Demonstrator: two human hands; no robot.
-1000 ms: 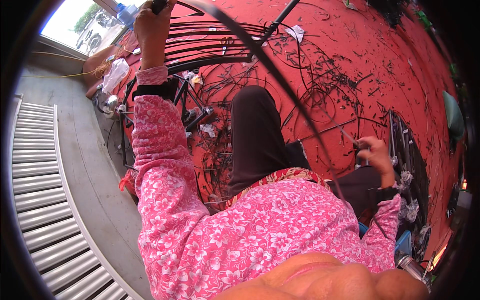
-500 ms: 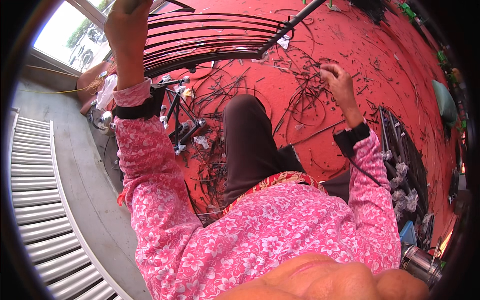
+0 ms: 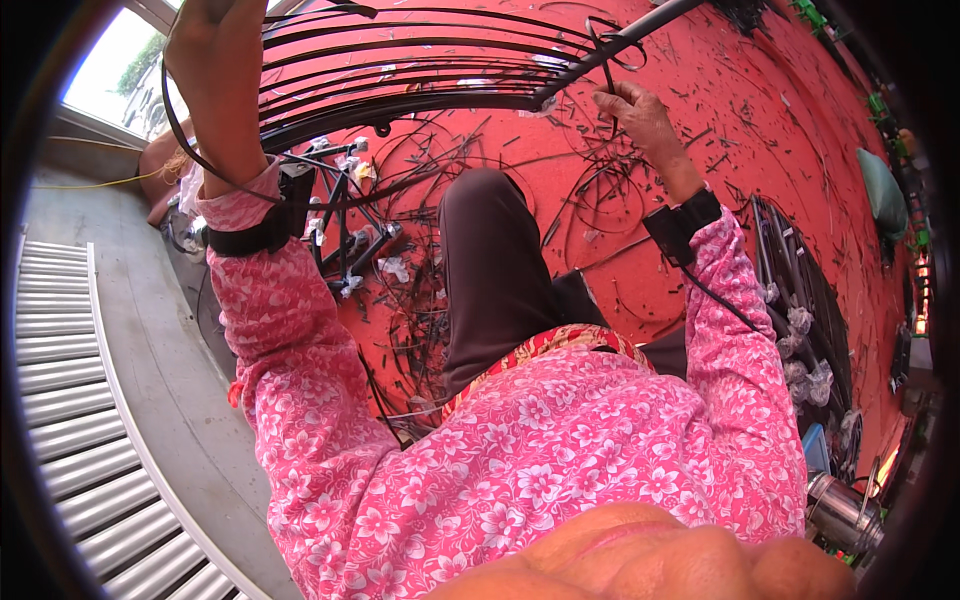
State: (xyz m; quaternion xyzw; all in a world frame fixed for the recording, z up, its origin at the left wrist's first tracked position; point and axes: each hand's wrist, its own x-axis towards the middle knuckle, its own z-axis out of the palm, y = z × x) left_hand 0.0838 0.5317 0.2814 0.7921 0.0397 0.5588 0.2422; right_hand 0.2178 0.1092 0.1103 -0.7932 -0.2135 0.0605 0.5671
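A dark metal frame (image 3: pixel 400 102) with several black flat strips (image 3: pixel 440 42) stretched across it stands at the top. My left hand (image 3: pixel 213 65) is at its left end, cut by the upper edge. Its fingers look curled, and a loose black strip (image 3: pixel 172 110) runs up beside them and loops down past my wrist. To the right, my right hand (image 3: pixel 645 118) pinches a thin black strip (image 3: pixel 609 75) just below the frame's right bar (image 3: pixel 630 38). That strip is wound around the bar above my fingers.
Black strip offcuts (image 3: pixel 600 190) litter the red floor (image 3: pixel 720 100). A black metal frame with wrapped ends (image 3: pixel 350 215) lies left of my knee. Wrapped dark parts (image 3: pixel 800 310) are piled at right, near a metal flask (image 3: pixel 845 510). A white slatted radiator (image 3: pixel 85 400) lines the left.
My right hand has moved up and left to the strip by the right bar. My left hand has shifted slightly left and up, and a strip now loops across my left wrist.
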